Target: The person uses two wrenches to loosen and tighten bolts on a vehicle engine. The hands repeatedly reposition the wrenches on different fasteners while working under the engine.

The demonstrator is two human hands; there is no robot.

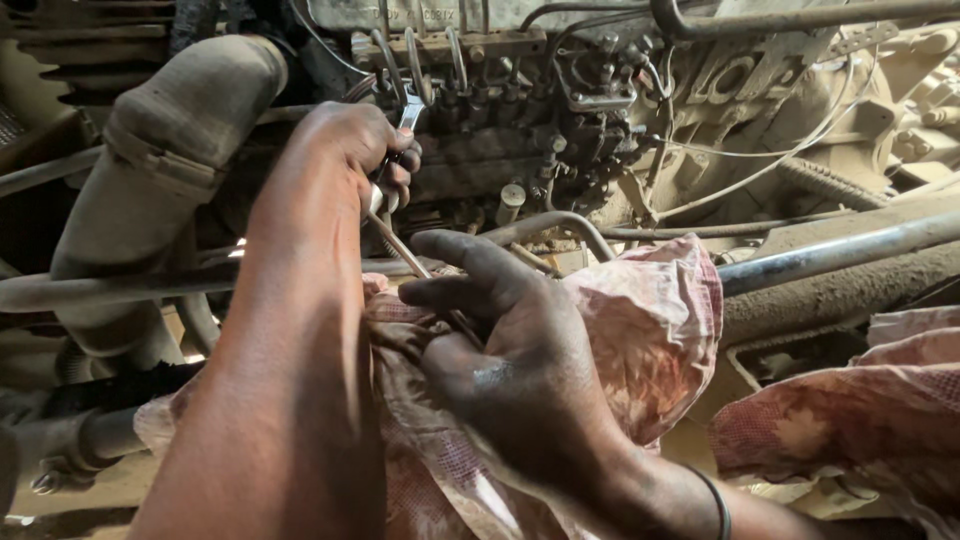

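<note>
Dust-coated engine parts fill the background: a grimy fuel injection pump with a row of bent steel pipes (520, 130) sits at the top centre, a fat grey rubber hose (165, 170) slants down at the left, and a long grey metal bar (830, 255) runs off to the right.

The left hand (350, 150) is raised toward the pump with its fingers curled tight around the shaft of a shiny steel open-ended spanner (400, 160). The spanner's head points up at the base of the bent pipes, right by the pipe fittings; whether it actually sits on a nut cannot be told, because the fingers and the clutter hide the contact. The grip is low on the shaft, which would give leverage in the tight space.

The right hand (510, 350), blackened with grease, lies lower and nearer the camera on a crumpled pink and white patterned cloth sack (640, 340). Its fingers are loosely bent rather than clenched, and a thin metal rod (400, 250) passes under the thumb and forefinger. How firmly it is pinched is not clear. The sack drapes over the frame beneath the pump, seemingly as padding for the forearms. A thin dark band (715, 500) circles the right wrist.
</note>
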